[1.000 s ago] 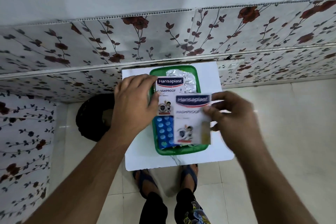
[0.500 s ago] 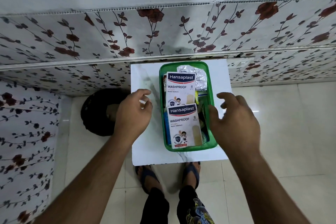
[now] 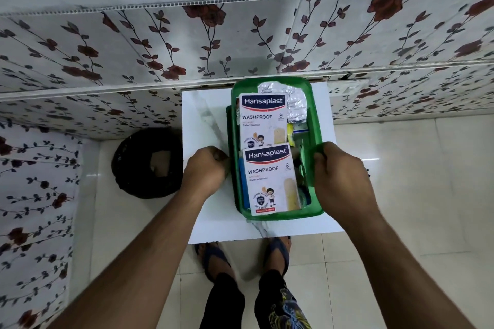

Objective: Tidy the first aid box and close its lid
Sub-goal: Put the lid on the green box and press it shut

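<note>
The green first aid box (image 3: 283,215) stands open on a small white table (image 3: 205,115). Two white Hansaplast plaster packs lie flat inside, one at the far end (image 3: 263,120) and one at the near end (image 3: 270,179). A silver foil blister strip (image 3: 295,104) and other small items show beside and under them. My left hand (image 3: 207,171) is curled against the box's left wall. My right hand (image 3: 339,176) grips the right rim, thumb over the edge. A darker green edge (image 3: 228,120) runs along the left wall; I cannot tell whether it is the lid.
A black round basket (image 3: 147,163) sits on the tiled floor left of the table. Floral wall panels (image 3: 240,40) stand right behind the table. My sandalled feet (image 3: 213,256) are under the table's near edge.
Both plaster packs went from my hands into the box. My hands then moved in from the sides and closed on the box's left and right walls.
</note>
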